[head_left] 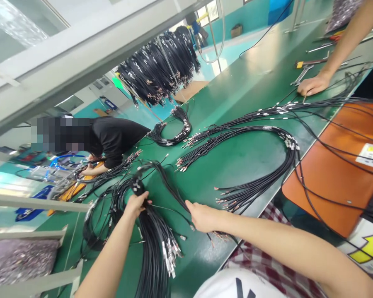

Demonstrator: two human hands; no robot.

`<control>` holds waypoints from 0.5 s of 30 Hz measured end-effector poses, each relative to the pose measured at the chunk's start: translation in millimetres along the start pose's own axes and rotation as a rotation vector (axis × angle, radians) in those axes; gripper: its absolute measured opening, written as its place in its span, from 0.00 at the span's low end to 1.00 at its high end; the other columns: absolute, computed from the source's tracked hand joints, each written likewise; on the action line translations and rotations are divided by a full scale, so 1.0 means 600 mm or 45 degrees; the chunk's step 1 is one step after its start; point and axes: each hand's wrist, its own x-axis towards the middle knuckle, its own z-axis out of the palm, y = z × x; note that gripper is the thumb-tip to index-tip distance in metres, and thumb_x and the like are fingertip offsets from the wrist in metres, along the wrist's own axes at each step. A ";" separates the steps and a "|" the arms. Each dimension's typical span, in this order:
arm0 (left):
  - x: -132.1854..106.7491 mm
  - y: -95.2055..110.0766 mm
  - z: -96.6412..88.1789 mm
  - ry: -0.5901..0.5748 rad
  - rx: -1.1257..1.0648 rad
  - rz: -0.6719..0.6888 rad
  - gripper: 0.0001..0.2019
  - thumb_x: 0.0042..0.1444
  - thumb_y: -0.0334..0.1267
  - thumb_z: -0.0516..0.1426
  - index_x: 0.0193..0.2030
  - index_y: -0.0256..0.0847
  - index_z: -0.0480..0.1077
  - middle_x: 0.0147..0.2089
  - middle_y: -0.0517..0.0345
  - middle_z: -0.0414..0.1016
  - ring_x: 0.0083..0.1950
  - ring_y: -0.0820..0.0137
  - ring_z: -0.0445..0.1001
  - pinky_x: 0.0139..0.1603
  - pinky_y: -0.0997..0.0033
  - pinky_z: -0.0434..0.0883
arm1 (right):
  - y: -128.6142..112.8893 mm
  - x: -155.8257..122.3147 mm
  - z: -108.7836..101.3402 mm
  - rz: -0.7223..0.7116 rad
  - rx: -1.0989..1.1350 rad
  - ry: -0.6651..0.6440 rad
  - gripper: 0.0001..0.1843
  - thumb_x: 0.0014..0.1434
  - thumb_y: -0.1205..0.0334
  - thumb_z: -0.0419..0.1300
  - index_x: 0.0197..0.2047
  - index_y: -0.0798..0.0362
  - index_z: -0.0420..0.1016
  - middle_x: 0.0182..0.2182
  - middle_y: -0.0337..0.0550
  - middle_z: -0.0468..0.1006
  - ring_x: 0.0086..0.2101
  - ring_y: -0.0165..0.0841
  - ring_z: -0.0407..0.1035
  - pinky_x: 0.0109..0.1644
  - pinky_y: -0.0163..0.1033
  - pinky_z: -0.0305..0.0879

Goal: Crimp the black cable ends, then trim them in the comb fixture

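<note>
Wrapped round a thick bundle of black cables (151,248), my left hand (137,203) is closed near its upper end. White-tagged ends (170,252) fan out to the right below it. My right hand (200,215) is closed on a thinner bunch of black cables (168,176), which arches over from beside the left hand. Stripped copper ends (220,236) poke out below the right hand. Left of my hands lies a tangle of more black cables (112,207) on the green table. Fingertips of both hands are partly hidden.
Curved cable bundles (286,157) lie across the green table (233,161). A co-worker's hand (313,85) rests by wrenches (303,74) at the right. Another person (118,138) leans over at the left. Many cables (161,66) hang behind. An orange board (332,165) stands at the right edge.
</note>
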 end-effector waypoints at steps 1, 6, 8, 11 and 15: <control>-0.006 -0.008 0.010 0.026 0.139 0.034 0.28 0.45 0.45 0.65 0.50 0.32 0.65 0.39 0.43 0.74 0.39 0.53 0.76 0.33 0.59 0.71 | 0.002 0.002 0.000 0.021 0.009 0.012 0.44 0.58 0.68 0.54 0.74 0.64 0.40 0.59 0.70 0.66 0.56 0.52 0.68 0.56 0.51 0.65; -0.015 -0.029 0.062 0.102 0.726 0.303 0.33 0.48 0.48 0.63 0.59 0.33 0.65 0.69 0.24 0.51 0.67 0.32 0.53 0.59 0.34 0.55 | -0.002 -0.010 0.001 0.114 0.024 0.093 0.45 0.58 0.67 0.54 0.74 0.65 0.37 0.60 0.71 0.63 0.56 0.54 0.68 0.58 0.53 0.64; 0.003 -0.024 0.064 0.079 0.877 0.374 0.29 0.50 0.49 0.61 0.54 0.32 0.69 0.66 0.23 0.56 0.67 0.28 0.51 0.59 0.28 0.49 | -0.008 -0.020 -0.001 0.144 0.025 0.121 0.48 0.57 0.66 0.55 0.74 0.64 0.34 0.60 0.70 0.62 0.54 0.54 0.69 0.56 0.54 0.65; 0.043 -0.002 0.060 0.023 1.047 0.485 0.24 0.52 0.49 0.60 0.47 0.28 0.72 0.56 0.20 0.67 0.63 0.25 0.55 0.55 0.24 0.49 | -0.008 -0.036 -0.007 0.117 0.062 0.157 0.48 0.57 0.65 0.55 0.74 0.64 0.35 0.61 0.67 0.59 0.54 0.51 0.69 0.58 0.49 0.65; 0.091 0.028 0.114 -0.183 1.126 0.812 0.19 0.62 0.42 0.53 0.55 0.36 0.70 0.58 0.35 0.70 0.64 0.46 0.61 0.63 0.44 0.56 | 0.009 -0.046 -0.013 0.005 0.144 0.176 0.48 0.53 0.71 0.56 0.74 0.63 0.41 0.63 0.62 0.57 0.55 0.43 0.69 0.60 0.40 0.64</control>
